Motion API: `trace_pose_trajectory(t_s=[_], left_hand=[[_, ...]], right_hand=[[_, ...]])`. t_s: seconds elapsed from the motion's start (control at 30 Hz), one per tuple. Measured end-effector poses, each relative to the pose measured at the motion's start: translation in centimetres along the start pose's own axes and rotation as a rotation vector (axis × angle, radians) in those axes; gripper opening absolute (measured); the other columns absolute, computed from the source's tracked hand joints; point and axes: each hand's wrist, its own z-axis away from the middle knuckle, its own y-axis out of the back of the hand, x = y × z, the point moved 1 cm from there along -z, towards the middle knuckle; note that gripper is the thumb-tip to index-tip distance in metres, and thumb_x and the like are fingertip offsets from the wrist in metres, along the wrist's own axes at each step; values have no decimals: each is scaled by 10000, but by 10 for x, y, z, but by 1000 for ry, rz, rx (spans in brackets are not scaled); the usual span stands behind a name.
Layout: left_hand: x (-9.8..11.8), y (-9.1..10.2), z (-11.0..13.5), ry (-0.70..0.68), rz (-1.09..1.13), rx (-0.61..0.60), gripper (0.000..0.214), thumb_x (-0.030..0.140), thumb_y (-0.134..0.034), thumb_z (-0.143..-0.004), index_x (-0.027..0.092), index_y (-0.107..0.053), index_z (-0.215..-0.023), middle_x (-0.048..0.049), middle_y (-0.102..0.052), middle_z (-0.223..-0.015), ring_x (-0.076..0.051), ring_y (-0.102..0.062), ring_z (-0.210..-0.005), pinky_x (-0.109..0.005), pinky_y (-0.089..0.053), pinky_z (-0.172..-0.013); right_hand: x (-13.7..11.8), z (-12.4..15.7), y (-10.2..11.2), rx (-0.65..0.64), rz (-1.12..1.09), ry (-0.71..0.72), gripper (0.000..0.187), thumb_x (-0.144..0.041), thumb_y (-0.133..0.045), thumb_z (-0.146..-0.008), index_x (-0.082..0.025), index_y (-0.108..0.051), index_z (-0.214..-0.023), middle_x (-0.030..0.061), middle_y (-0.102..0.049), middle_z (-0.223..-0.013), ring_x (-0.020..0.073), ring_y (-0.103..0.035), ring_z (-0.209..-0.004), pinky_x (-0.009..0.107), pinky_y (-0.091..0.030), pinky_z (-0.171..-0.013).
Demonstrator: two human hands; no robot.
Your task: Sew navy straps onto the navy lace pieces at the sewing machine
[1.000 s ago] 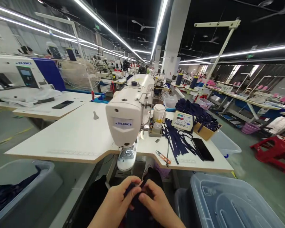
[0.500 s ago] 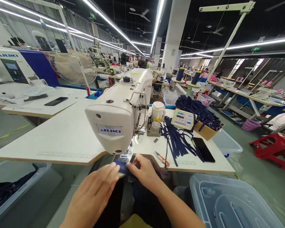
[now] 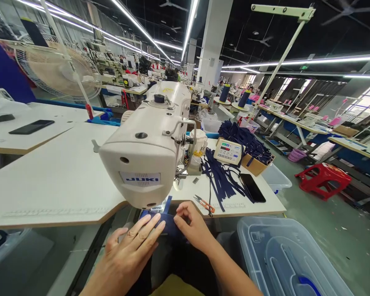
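A navy fabric piece (image 3: 169,224) lies at the needle area of a white sewing machine (image 3: 142,154), with a narrow navy strip (image 3: 167,204) standing out from its far side. My left hand (image 3: 132,246) rests on the fabric with fingers stretched out, fingertips pressing its left part. At the fabric's right edge, my right hand (image 3: 193,226) has thumb and curled fingers closed on it; the exact grip is partly hidden. The machine head covers the needle. Orange-handled thread snips (image 3: 205,204) lie on the table just beyond my right hand.
Navy strips (image 3: 220,179) lie on the table beside a control panel (image 3: 229,151) and a phone (image 3: 252,188). A cardboard box (image 3: 257,163) holds more strips. Below right is a lidded clear plastic bin (image 3: 283,255). A red stool (image 3: 323,181) stands farther right.
The view has shifted right and closer to the machine. My left hand has come down flat onto the fabric, and the narrow strip now shows beyond it. My right hand stays at the right edge.
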Motion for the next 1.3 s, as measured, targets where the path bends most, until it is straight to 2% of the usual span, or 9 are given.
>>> trace_pose_trajectory(t_s=[0.1, 0.2, 0.3, 0.4, 0.63, 0.83, 0.97, 1.13, 1.3], left_hand=[[-3, -3, 3, 14, -33, 3, 340, 287, -494, -925, 357, -548, -1253, 50, -622, -1260, -148, -591, -1109, -320, -347, -852], [-1, -12, 9, -19, -149, 67, 473, 254, -546, -890, 287, -460, -1354, -12, -635, -1244, -164, -604, -1068, -314, -356, -804], [4, -18, 13, 137, -114, 105, 514, 273, -508, -911, 295, -373, -1406, -30, -629, -1251, -193, -605, -1074, -345, -348, -840], [8, -20, 13, 203, -87, 102, 487, 285, -484, -928, 313, -373, -1401, -21, -610, -1273, -190, -604, -1090, -357, -334, -867], [-4, -18, 13, 6, -271, 122, 406, 306, -531, -906, 223, -522, -1303, -28, -633, -1244, -150, -620, -1047, -315, -352, -802], [-5, -18, 14, 26, -297, 87, 412, 241, -552, -894, 215, -519, -1304, -26, -627, -1255, -160, -607, -1075, -310, -365, -804], [-6, -18, 14, 7, -275, 92, 400, 288, -536, -900, 216, -534, -1294, -31, -632, -1251, -161, -613, -1061, -304, -363, -793], [-6, -20, 18, 17, -320, 66, 416, 231, -547, -891, 197, -519, -1304, -41, -606, -1284, -184, -599, -1098, -331, -375, -815], [-6, -20, 16, -21, -341, 117, 366, 253, -520, -901, 219, -557, -1263, -26, -622, -1262, -163, -616, -1056, -325, -374, -799]], right_hand=[[-12, -7, 1, 5, 82, 60, 220, -219, -533, -894, -229, -498, -1112, -33, -569, -804, 125, -552, -754, 250, -407, -743], [-22, -21, 0, -59, 191, 129, 313, -202, -520, -903, -257, -506, -1211, -33, -591, -828, 130, -563, -782, 250, -416, -776], [-26, -34, -3, -114, 295, 195, 249, -207, -494, -919, -246, -561, -1156, -11, -602, -876, 142, -561, -819, 249, -421, -782], [-27, -42, -4, -162, 385, 229, 162, -217, -453, -938, -223, -597, -1013, 10, -592, -876, 153, -550, -829, 253, -425, -778], [-36, -40, -5, -196, 502, 214, 181, -207, -403, -957, -221, -541, -841, 8, -554, -822, 159, -514, -777, 264, -400, -725], [-33, -41, -10, -164, 470, 185, 227, -176, -409, -929, -219, -471, -715, -7, -499, -742, 153, -470, -709, 269, -361, -664], [-33, -42, -11, -161, 476, 183, 228, -161, -405, -915, -217, -451, -699, -7, -502, -738, 153, -462, -707, 270, -341, -652], [-33, -42, -12, -163, 462, 177, 236, -164, -406, -922, -215, -420, -692, -10, -492, -733, 152, -458, -709, 269, -337, -659], [-31, -42, -13, -139, 462, 183, 249, -155, -417, -913, -211, -404, -671, -20, -449, -700, 143, -430, -675, 266, -318, -630]])
